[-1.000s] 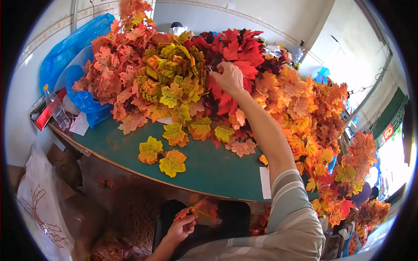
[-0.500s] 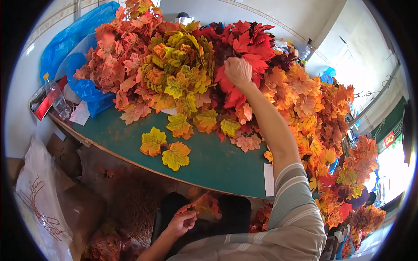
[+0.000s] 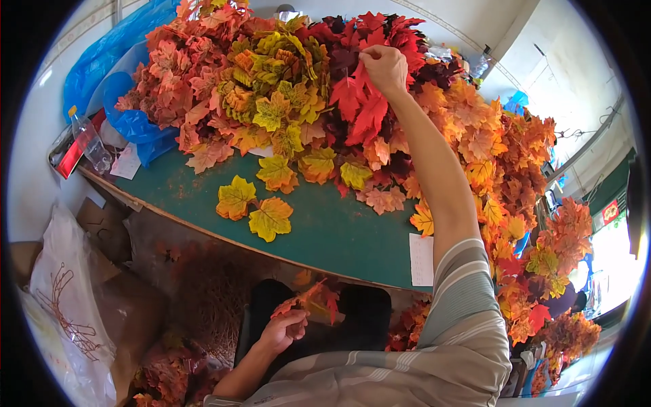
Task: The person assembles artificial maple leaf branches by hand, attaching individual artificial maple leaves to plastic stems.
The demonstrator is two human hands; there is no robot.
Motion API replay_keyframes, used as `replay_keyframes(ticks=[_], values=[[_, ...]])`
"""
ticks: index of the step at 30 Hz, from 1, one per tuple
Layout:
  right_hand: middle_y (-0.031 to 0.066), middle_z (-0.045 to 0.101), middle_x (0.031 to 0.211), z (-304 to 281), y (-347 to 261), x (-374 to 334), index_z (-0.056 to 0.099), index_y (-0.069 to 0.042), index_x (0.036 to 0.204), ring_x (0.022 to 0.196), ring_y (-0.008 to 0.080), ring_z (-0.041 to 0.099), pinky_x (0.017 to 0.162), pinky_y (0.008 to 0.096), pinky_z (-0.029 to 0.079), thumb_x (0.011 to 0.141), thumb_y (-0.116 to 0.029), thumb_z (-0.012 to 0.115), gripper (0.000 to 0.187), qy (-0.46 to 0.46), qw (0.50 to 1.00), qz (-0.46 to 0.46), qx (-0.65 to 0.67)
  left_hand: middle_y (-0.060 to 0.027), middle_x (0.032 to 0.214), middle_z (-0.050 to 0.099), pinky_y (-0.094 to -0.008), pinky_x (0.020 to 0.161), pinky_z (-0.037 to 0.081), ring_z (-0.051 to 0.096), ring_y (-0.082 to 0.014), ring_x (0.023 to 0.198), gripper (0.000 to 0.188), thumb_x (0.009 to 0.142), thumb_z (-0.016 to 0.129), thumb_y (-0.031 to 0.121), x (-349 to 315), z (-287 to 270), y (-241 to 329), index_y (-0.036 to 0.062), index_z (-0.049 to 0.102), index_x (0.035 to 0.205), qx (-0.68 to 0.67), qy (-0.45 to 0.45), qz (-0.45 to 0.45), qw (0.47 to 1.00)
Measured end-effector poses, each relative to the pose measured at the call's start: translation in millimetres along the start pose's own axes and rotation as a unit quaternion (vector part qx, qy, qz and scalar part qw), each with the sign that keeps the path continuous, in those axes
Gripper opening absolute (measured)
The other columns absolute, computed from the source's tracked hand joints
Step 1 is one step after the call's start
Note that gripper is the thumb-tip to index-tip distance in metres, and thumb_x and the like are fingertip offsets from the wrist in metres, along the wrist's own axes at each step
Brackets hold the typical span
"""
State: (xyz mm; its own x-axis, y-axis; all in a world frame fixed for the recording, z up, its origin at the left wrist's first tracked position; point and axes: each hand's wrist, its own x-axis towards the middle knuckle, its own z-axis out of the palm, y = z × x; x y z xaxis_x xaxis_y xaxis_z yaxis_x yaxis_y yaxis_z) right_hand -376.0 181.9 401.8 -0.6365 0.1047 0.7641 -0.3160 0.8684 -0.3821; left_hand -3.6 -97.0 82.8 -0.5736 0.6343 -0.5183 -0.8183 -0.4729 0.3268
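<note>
In the head view, a small leaf bunch (image 3: 313,298) of orange and red is already together in the left hand (image 3: 285,329), whose fingers are closed around it below the desk's near edge. The right hand (image 3: 385,71) reaches far over the desk (image 3: 332,241) to the red leaves (image 3: 365,112), fingers curled against them; whether they pinch one I cannot tell.

Much appears left to handle: beside the red leaves are a yellow-green pile (image 3: 271,112) and, farther left, a coral heap (image 3: 173,74), while an orange heap (image 3: 475,136) spreads to the right. Three yellow-orange leaves (image 3: 271,218) lie apart on the open desktop.

Around these, a blue plastic bag (image 3: 102,57) and a clear bottle (image 3: 91,144) stand at the left end, and a white paper slip (image 3: 421,260) lies near the front edge. The crowded, overlapping leaves probably make it awkward to single one out, and the right forearm hides part of the orange heap.
</note>
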Motion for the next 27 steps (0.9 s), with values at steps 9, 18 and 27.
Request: replay_keyframes(ticks=[9, 18, 27], values=[[0.0101, 0.07, 0.092, -79.8, -2.9, -30.5, 0.069, -0.003, 0.079, 0.083, 0.0251, 0.065, 0.079, 0.0323, 0.049, 0.074, -0.016, 0.07, 0.014, 0.142, 0.962, -0.222, -0.07, -0.0056, 0.079, 0.064, -0.0286, 0.061, 0.05, 0.063, -0.0175, 0.07, 0.014, 0.09, 0.059, 0.013, -3.7, 17.1, -5.2, 0.0027, 0.062, 0.099, 0.005, 0.006, 0.027, 1.0], [0.0088, 0.068, 0.08, -179.6, -58.1, -284.5, 0.062, 0.004, 0.089, 0.079, 0.0141, 0.065, 0.076, 0.0258, 0.051, 0.081, -0.004, 0.069, 0.013, -0.336, 0.837, 0.159, 0.403, -0.0045, 0.082, 0.063, -0.0288, 0.063, 0.049, 0.061, -0.016, 0.07, 0.012, 0.091, 0.059, 0.013, -3.1, 53.7, 9.3, 0.0047, 0.06, 0.099, 0.03, 0.004, 0.114, 0.993], [0.0076, 0.07, 0.088, -171.6, -85.7, -442.2, 0.068, 0.003, 0.094, 0.084, 0.0105, 0.064, 0.078, 0.0256, 0.052, 0.08, 0.001, 0.068, 0.014, -0.313, 0.758, 0.364, 0.442, -0.009, 0.092, 0.065, -0.0314, 0.065, 0.053, 0.064, -0.019, 0.078, 0.016, 0.089, 0.06, 0.007, -21.6, 96.5, -23.9, 0.0011, 0.058, 0.104, 0.1, 0.013, 0.218, 0.971]])
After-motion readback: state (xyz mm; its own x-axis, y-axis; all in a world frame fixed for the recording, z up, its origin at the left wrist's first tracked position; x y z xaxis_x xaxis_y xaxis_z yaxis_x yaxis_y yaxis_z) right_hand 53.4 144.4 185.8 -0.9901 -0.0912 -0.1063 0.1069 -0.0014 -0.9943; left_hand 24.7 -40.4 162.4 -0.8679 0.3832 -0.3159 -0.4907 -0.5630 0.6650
